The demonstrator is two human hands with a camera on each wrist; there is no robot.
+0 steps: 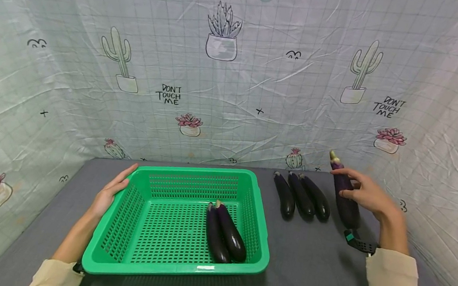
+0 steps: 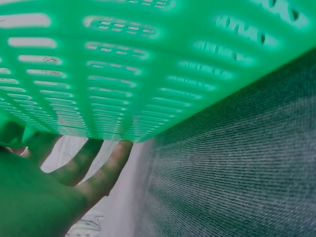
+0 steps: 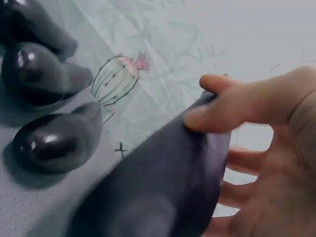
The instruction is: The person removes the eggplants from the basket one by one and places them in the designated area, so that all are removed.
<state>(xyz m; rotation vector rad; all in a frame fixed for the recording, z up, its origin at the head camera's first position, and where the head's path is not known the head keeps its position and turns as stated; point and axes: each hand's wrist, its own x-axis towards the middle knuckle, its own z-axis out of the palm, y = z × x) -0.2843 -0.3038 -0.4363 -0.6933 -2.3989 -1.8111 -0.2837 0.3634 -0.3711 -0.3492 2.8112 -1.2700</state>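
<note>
Gray worktop point(image 1: 303, 271), cactus-print backdrop point(image 1: 253, 84)

Right hand point(image 1: 368, 194) is gripping one eggplant point(image 1: 347, 212) near the worktop's back right corner, three eggplants point(image 1: 301, 197) lying alongside. Left hand point(image 1: 104, 199), fingers straight, is touching green basket point(image 1: 172, 268) at its left edge; two eggplants point(image 1: 231, 234) are lying inside.

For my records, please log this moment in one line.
right hand grips eggplant; left hand touches green plastic basket; two eggplants inside; three eggplants on table

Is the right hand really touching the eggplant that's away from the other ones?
Touching. The right wrist view shows it: the right hand has its thumb pressed against the eggplant, with no gap between skin and peel.
</note>
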